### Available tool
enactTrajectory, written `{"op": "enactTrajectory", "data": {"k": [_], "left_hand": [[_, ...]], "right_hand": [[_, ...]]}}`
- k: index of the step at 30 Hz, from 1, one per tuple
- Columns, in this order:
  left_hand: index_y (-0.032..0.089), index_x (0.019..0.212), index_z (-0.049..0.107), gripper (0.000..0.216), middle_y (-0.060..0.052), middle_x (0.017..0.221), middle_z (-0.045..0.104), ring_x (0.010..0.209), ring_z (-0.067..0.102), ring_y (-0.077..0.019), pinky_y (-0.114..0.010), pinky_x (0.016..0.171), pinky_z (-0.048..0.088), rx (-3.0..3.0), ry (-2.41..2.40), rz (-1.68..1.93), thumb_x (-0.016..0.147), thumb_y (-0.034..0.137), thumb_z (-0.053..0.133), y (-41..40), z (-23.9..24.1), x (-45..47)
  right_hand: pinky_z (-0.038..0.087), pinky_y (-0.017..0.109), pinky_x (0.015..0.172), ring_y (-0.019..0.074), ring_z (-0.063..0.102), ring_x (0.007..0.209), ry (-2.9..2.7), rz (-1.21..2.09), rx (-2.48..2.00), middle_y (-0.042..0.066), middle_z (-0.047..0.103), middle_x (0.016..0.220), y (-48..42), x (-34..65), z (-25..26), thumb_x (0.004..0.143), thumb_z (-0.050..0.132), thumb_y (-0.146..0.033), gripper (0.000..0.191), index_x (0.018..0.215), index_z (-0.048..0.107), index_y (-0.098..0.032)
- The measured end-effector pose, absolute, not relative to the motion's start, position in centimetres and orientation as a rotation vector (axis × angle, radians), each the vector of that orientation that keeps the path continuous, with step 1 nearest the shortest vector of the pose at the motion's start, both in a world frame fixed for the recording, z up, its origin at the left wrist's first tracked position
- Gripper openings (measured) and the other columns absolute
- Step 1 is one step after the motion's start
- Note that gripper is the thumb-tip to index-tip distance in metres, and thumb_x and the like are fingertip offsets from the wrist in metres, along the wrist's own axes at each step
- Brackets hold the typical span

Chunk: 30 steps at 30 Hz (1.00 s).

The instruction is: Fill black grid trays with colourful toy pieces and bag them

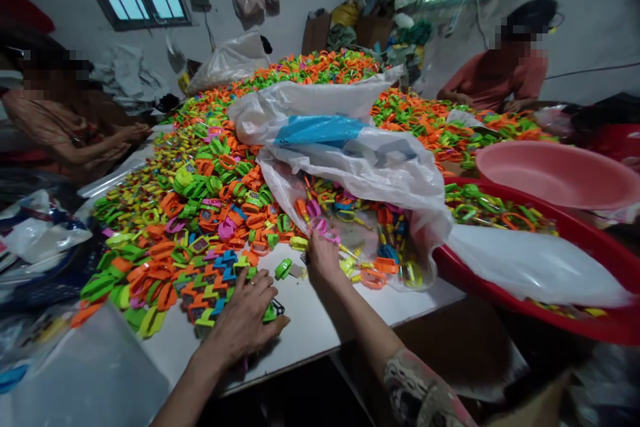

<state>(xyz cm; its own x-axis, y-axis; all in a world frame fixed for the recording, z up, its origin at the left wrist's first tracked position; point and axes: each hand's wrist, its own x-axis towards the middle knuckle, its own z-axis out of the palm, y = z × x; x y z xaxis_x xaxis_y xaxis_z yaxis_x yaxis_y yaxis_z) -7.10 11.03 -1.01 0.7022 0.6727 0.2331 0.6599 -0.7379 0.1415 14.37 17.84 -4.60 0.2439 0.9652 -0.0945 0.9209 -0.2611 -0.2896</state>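
Note:
Colourful plastic toy watches [210, 283] lie packed in neat rows on the white table, under and beside my left hand [250, 312]. That hand is spread flat, fingers apart, its fingertips on the edge of the rows; a green piece shows partly beneath the palm. My right hand [324, 257] reaches to the mouth of a white plastic bag [360, 160], its fingers curled by pink toy watches [317, 220]. What those fingers pinch is hidden. Between my hands lies a single green toy watch [283, 269]. Yellow-handled pieces and more watches spill from the bag.
A large heap of orange and green toy watches [320, 67] covers the back of the table. At right stand a red tub [615, 280] and a pink basin [560, 173]. A translucent bin [85, 360] is at front left. Two other people sit at left and right.

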Motion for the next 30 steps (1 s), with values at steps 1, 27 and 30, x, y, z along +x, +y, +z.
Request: {"op": "enactTrajectory", "data": {"k": [1,27,30], "left_hand": [[0.019,0.095,0.061,0.027,-0.009,0.108,0.064,0.118,0.050,-0.0263,-0.052,0.110,0.026,2.840,1.112,0.417,0.083,0.043,0.056,11.0,-0.9,-7.1],[0.030,0.123,0.052,0.037,-0.009,0.121,0.058,0.125,0.045,-0.0292,-0.061,0.107,0.024,2.807,1.051,0.244,0.086,0.033,0.050,11.4,0.0,-7.5],[0.027,0.107,0.060,0.024,-0.008,0.114,0.060,0.124,0.045,-0.0296,-0.062,0.107,0.023,2.790,1.100,0.232,0.086,0.034,0.051,11.7,0.1,-7.7]], "right_hand": [[0.043,0.034,0.078,0.0232,0.065,0.087,-1.751,0.390,-2.322,0.015,0.067,0.093,17.8,14.3,-4.7,0.092,0.038,-0.014,0.032,0.123,0.044,-0.012],[0.047,0.034,0.078,0.0225,0.057,0.086,-2.175,0.719,-1.252,0.011,0.061,0.094,9.4,8.3,-10.8,0.075,0.044,-0.017,0.026,0.097,0.058,-0.016],[0.047,0.032,0.077,0.0210,0.057,0.084,-2.171,0.692,-1.209,0.009,0.060,0.093,9.9,7.7,-10.5,0.077,0.042,-0.017,0.026,0.099,0.055,-0.016]]}}
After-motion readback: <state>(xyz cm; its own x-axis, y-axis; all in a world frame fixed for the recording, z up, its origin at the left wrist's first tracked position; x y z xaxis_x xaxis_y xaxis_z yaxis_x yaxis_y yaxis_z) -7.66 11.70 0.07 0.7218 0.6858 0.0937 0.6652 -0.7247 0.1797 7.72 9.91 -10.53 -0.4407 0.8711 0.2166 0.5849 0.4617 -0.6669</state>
